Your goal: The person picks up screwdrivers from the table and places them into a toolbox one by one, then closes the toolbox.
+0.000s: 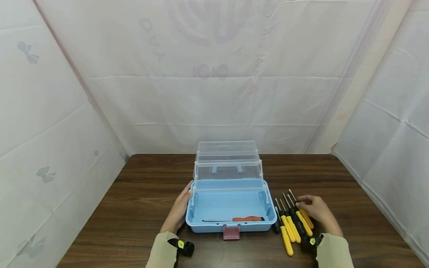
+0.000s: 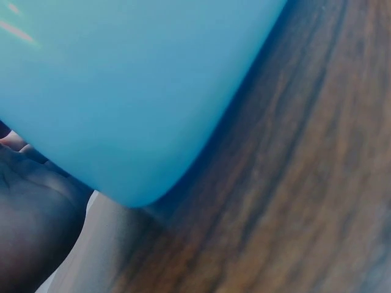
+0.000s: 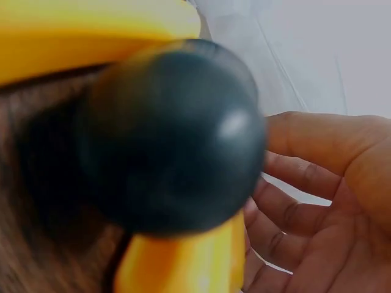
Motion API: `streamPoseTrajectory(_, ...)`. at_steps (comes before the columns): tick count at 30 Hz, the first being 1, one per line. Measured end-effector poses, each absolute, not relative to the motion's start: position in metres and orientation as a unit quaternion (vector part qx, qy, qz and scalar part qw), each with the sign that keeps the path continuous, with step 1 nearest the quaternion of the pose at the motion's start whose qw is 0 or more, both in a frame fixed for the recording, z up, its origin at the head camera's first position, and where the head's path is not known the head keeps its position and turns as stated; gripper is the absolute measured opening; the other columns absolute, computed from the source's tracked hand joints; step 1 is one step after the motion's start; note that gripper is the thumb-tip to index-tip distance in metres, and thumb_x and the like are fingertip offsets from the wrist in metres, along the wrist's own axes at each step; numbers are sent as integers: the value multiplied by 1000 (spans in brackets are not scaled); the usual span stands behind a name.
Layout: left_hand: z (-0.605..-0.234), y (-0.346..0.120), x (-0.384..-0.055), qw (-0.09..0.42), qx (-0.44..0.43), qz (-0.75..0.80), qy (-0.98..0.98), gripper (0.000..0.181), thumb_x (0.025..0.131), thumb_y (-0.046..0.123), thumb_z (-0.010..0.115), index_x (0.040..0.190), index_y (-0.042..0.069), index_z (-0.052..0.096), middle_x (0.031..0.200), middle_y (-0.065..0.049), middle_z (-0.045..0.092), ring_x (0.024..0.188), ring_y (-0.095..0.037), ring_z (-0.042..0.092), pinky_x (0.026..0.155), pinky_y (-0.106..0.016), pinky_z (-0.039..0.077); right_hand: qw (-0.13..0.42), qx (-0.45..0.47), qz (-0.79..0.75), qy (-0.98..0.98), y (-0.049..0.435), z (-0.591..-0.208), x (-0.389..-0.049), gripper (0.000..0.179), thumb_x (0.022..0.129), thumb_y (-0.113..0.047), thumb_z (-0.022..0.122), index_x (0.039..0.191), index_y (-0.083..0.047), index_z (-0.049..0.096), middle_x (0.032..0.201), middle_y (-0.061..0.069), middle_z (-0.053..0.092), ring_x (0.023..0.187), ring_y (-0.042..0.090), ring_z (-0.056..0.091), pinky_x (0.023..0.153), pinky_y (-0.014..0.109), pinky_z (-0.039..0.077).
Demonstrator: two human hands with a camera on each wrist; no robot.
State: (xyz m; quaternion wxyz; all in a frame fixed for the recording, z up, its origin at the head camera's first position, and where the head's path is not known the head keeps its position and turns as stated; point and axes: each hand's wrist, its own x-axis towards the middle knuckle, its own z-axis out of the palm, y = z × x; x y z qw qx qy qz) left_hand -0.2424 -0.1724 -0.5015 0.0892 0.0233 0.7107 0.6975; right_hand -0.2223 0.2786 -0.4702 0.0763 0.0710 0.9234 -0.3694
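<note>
A light blue toolbox (image 1: 231, 227) stands on the table with its clear lid raised. Inside, along the front wall, lies a screwdriver with an orange-red handle (image 1: 248, 219). My left hand (image 1: 179, 210) rests against the box's left side, fingers fairly straight along the wall; the left wrist view shows the palm beside the blue wall (image 2: 140, 110). Right of the box lie several screwdrivers with yellow and black handles (image 1: 286, 241). My right hand (image 1: 316, 212) is over the rightmost ones, fingertips at a black neck. A round black handle end (image 3: 177, 140) hides those fingertips in the right wrist view.
The clear lid and trays (image 1: 229, 158) stand up behind the box. A pink latch (image 1: 231, 232) hangs down at its front. The dark wooden table (image 1: 147, 193) is bordered by white cloth (image 1: 214, 111) at the back and sides.
</note>
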Motion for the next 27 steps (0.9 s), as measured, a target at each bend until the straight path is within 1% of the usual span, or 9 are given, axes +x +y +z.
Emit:
streamPoseTrajectory(11, -501, -173, -243, 90, 19, 693, 715, 53, 105, 36, 31, 155, 22, 18, 162, -12, 13, 148, -37, 9, 116, -58, 13, 99, 84, -376, 917, 284, -475, -224, 44, 91, -23, 62, 118, 12, 58, 110, 29, 61, 89, 26, 62, 74, 41, 55)
streamPoseTrajectory(16, -501, -172, -242, 88, 18, 692, 716, 53, 105, 37, 31, 155, 23, 19, 162, -12, 13, 148, -37, 9, 116, -58, 13, 109, 82, -374, 917, 288, -476, -225, 44, 91, -25, 63, 116, 10, 61, 108, 27, 63, 87, 23, 63, 73, 40, 55)
streamPoseTrajectory(27, -501, -172, -243, 89, 21, 691, 717, 55, 105, 38, 31, 155, 21, 18, 162, -12, 12, 148, -37, 9, 116, -58, 13, 112, 71, -368, 920, 289, -474, -222, 43, 90, -27, 64, 114, 9, 62, 103, 22, 66, 84, 20, 63, 72, 41, 55)
